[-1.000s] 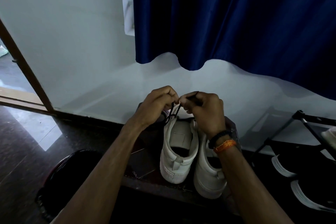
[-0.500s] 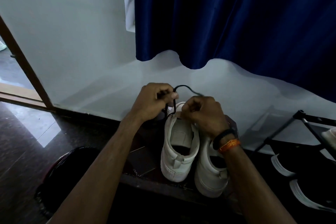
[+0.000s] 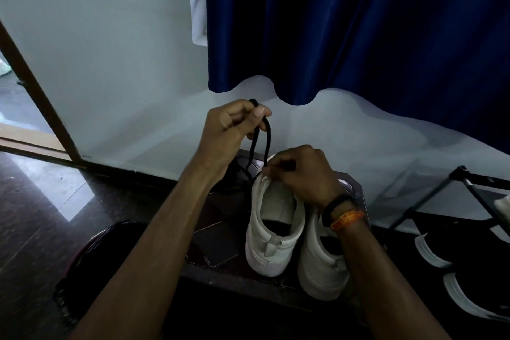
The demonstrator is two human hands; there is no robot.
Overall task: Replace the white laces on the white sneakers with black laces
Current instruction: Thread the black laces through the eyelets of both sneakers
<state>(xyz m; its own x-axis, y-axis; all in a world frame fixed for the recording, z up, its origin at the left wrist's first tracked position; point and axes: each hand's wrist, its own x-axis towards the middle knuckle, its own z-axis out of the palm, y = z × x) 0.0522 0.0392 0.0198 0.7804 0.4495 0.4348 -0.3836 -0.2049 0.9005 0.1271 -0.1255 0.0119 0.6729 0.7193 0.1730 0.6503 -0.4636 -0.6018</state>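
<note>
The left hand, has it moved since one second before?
Yes. The left hand has risen, pulling the black lace up. Before, it was level with the right hand at the sneaker; now it nears the curtain hem.

2 bare forearms reach in from the bottom edge, with no sleeve showing on either one up to where the picture cuts them off. The left hand (image 3: 230,130) wears nothing: no ring, no band, no watch on its wrist. The right hand (image 3: 302,174) is likewise without rings. The right wrist carries 2 bands side by side. The one nearer the hand is a black band (image 3: 335,205), smooth, fairly wide and close-fitting. Just behind it sits an orange thread (image 3: 348,218), thinner, made of several twisted strands wound round the wrist, with a slightly brighter yellowish streak running through it.
</note>
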